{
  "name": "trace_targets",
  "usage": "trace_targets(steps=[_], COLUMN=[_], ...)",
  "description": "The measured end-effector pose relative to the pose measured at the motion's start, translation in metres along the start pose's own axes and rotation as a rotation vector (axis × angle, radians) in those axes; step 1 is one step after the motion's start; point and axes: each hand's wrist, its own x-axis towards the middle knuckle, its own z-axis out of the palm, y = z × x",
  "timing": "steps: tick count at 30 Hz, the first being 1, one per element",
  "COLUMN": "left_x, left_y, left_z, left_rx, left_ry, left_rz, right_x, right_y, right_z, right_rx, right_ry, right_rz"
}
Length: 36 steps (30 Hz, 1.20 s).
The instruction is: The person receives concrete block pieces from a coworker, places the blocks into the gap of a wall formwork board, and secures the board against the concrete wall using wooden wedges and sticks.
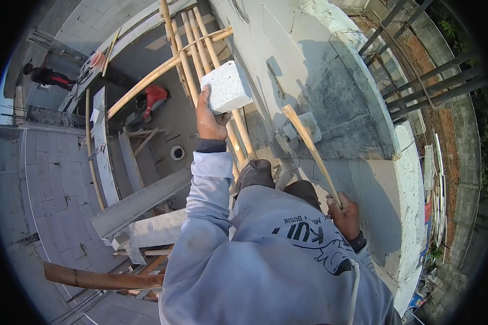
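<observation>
My left hand (210,118) is raised in front of me, its fingers wrapped round the lower left side of a white aerated concrete block (225,88). The block has a rough, speckled face and is held above the bamboo poles. Low on the right, my right hand (344,216) is closed round the near end of a long wooden stick (313,150). The stick points away from me, towards the grey wall, and its far end is wider. Small grey block pieces (308,127) lie beyond it.
Bamboo scaffold poles (199,49) run ahead and below. A person in red (156,99) crouches on the lower floor, and another person (49,76) is at far left. Rebar (434,89) juts out at right. A rough wall edge (409,200) runs along my right.
</observation>
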Motion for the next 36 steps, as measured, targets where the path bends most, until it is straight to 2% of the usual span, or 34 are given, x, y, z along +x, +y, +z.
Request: trace_targets(steps=[3,5,9,14,16,19,22,25,29,32,33,36], left_x=[0.025,0.055,0.109,0.182,0.201,0.252,0.299,0.326,0.380,0.385,0.370,0.351], left_y=[0.020,0.038,0.072,0.128,0.156,0.185,0.182,0.166,0.160,0.161,0.161,0.151], left_z=[0.002,0.023,0.070,0.166,0.207,0.261,0.307,0.332,0.340,0.334,0.330,0.313], left_rx=[-0.031,-0.055,0.017,0.022,0.031,0.249,0.424,0.717,1.142,1.144,1.033,0.587], left_ry=[-0.007,-0.086,-0.284,-0.393,-0.484,-0.536,-0.564,-0.501,-0.279,-0.304,-0.415,-0.528], left_rz=[0.061,0.097,0.191,0.314,0.339,0.381,0.333,0.426,0.887,0.853,0.720,0.555], right_x=[0.013,0.032,0.070,0.113,0.128,0.148,0.168,0.181,0.190,0.195,0.196,0.200], right_y=[0.001,0.006,0.005,-0.017,-0.030,-0.050,-0.072,-0.085,-0.082,-0.087,-0.088,-0.088], right_z=[0.010,0.018,0.042,0.086,0.106,0.129,0.145,0.156,0.166,0.166,0.168,0.172], right_rx=[-0.040,-0.051,-0.081,-0.199,-0.195,-0.167,-0.110,-0.147,-0.165,-0.161,-0.157,-0.181], right_ry=[-0.052,-0.028,0.014,0.135,0.168,0.228,0.296,0.316,0.342,0.339,0.339,0.292], right_rz=[-0.022,-0.099,-0.122,-0.213,-0.164,-0.113,-0.113,-0.094,-0.041,-0.029,-0.027,0.003])
